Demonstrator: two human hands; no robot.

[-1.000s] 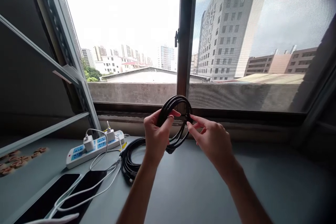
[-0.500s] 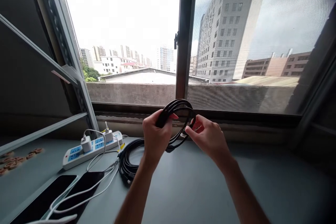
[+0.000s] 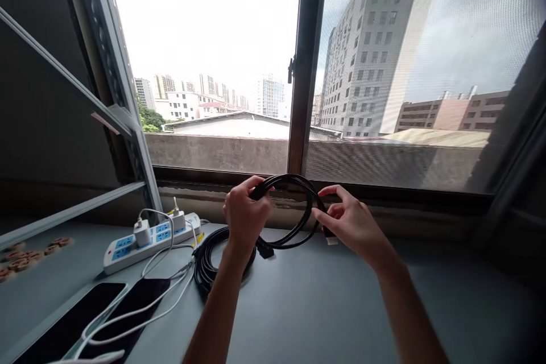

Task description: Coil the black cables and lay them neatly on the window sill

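Note:
A looped black cable [image 3: 294, 177] is held up above the table, gripped on its left side by my left hand [image 3: 247, 210]. My right hand [image 3: 352, 222] is at the loop's right side, its thumb and forefinger apart on either side of the strands; whether they touch the cable is hard to tell. Below those fingers hangs a plug with a pale metal tip [image 3: 331, 240]. A second black plug [image 3: 265, 251] hangs at the lower left of the loop. Behind my left wrist, another coiled black cable [image 3: 205, 267] lies on the table, partly hidden.
At the left, a white power strip [image 3: 149, 244] holds two white chargers. White cables [image 3: 140, 315] run over dark flat devices [image 3: 72, 324] on the grey table [image 3: 324, 307]. A metal shelf frame [image 3: 143, 165] rises at the left, before the window [image 3: 213, 148].
The loop has dropped slightly and widened. My right hand has moved right and its fingers have spread. The plug with the metal tip now hangs below them. The view has shifted slightly.

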